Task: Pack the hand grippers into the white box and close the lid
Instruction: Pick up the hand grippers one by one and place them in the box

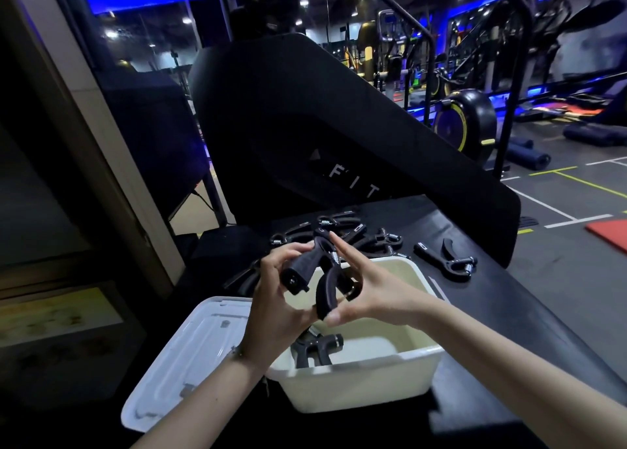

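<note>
Above the open white box (359, 377) I hold a black hand gripper (315, 272) with both hands. My left hand (274, 299) curls its fingers round the left handle. My right hand (366, 289) pinches the other handle between thumb and fingers, its index finger stretched straight along the spring end. One black hand gripper (317, 345) lies inside the box. The box's white lid (183, 357) lies flat to the left of the box. Several more hand grippers (359, 236) are piled on the black surface behind the box, and one (448, 257) lies apart to the right.
The box and lid sit on a black bench-like surface (509, 313). A large black gym machine panel (305, 126) rises just behind the pile. A pillar stands at the left. Gym floor with machines and a red mat (610, 235) lies to the right.
</note>
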### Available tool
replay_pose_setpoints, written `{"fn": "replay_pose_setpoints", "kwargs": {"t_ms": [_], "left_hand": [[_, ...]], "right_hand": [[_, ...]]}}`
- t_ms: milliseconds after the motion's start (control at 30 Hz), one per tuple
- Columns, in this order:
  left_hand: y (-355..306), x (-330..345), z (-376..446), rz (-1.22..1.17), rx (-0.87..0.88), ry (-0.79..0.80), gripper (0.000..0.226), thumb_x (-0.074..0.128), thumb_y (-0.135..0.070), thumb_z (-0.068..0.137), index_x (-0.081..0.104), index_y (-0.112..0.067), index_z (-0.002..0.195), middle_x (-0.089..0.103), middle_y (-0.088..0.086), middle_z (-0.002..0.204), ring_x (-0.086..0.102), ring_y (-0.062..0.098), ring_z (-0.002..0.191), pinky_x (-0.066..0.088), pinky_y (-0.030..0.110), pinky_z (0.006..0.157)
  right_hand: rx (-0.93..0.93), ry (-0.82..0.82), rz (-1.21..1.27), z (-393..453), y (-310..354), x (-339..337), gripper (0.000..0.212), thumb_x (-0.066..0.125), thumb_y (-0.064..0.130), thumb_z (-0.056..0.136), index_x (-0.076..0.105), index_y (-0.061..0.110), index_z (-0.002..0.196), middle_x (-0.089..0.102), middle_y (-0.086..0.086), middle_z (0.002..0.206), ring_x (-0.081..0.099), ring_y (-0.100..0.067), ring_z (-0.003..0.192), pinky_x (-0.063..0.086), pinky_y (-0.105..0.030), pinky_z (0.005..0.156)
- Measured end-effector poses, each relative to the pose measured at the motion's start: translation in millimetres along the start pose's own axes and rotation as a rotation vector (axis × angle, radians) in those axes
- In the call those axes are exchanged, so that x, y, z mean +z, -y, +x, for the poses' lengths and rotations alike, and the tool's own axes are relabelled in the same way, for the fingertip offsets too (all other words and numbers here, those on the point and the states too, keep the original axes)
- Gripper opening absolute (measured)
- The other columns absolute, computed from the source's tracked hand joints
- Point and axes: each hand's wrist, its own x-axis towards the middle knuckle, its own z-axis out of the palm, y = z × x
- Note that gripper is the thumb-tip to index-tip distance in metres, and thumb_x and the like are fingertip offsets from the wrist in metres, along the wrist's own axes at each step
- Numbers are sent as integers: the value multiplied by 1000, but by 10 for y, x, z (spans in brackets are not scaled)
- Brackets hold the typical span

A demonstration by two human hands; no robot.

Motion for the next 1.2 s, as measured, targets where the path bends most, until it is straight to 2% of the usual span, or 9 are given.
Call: {"fn": "replay_pose_setpoints", "kwargs": {"t_ms": [100, 300, 400, 500, 567, 700, 867, 967, 1200], "left_hand": [[4, -27, 23, -37, 13, -22, 72, 85, -25, 59, 40, -26, 114, 53, -6, 123, 54, 13, 117, 45, 24, 90], [20, -89, 265, 5, 99, 42, 63, 82, -29, 66, 43, -18, 114, 51, 10, 126, 51, 23, 123, 45, 39, 97], [65, -178, 440, 69, 188, 136, 65, 80, -28, 69, 42, -15, 120, 46, 15, 132, 47, 23, 127, 42, 33, 101], [110, -290, 618, 167, 247, 236, 70, 76, -33, 75, 38, -10, 130, 40, 22, 137, 38, 17, 135, 35, 27, 107], [152, -357, 726, 246, 276, 287, 77, 70, -41, 79, 34, -5, 135, 36, 21, 142, 33, 16, 138, 33, 24, 110], [385, -523, 906, 413, 240, 397, 101, 84, -22, 68, 22, -16, 147, 24, 4, 154, 26, 16, 143, 30, 34, 114], [722, -626, 1037, 547, 74, 519, 109, 66, -59, 67, 4, -23, 151, 9, -7, 159, 10, 4, 145, 16, 26, 118], [1000, -577, 1077, 620, -1, 555, 113, 67, -61, 65, 0, -27, 150, 7, -14, 155, 7, 3, 145, 16, 32, 119], [1634, -415, 1101, 735, -128, 631, 110, 68, -59, 69, 4, -22, 151, 13, -3, 159, 6, 11, 146, 15, 37, 119]], "right_hand": [[-16, -15, -39, 43, 10, 1, 128, 83, 36, 43, 9, 36, 148, 38, 34, 127, 38, 4, 128, 27, -21, 112], [-110, -81, -52, 180, 134, -126, 126, 85, 36, 43, 13, 41, 147, 28, 13, 150, 33, 8, 132, 29, -16, 110], [-205, -128, -132, 237, 220, -221, 127, 86, 37, 45, 10, 42, 147, 17, 12, 154, 20, 3, 140, 22, -24, 116], [-301, -175, -241, 266, 305, -311, 127, 87, 39, 45, 7, 48, 143, 3, 9, 157, 1, 1, 144, 16, -16, 115], [-338, -172, -316, 285, 334, -366, 130, 90, 35, 46, 5, 47, 145, -4, 10, 157, -5, 2, 143, 15, -15, 114], [-327, -90, -487, 316, 295, -420, 133, 91, 36, 50, -2, 49, 144, -18, 17, 154, -9, 1, 143, 14, -22, 113], [-258, 57, -585, 365, 27, -358, 132, 89, 38, 52, -9, 56, 139, -28, 23, 149, -13, -5, 143, 16, -30, 113], [-203, 130, -634, 417, -210, -273, 133, 88, 40, 52, -12, 55, 139, -29, 18, 150, -11, -13, 145, 16, -36, 116], [-113, 303, -700, 478, -697, -124, 131, 86, 46, 55, -12, 48, 142, -27, 7, 152, -11, -17, 145, 12, -32, 116]]}}
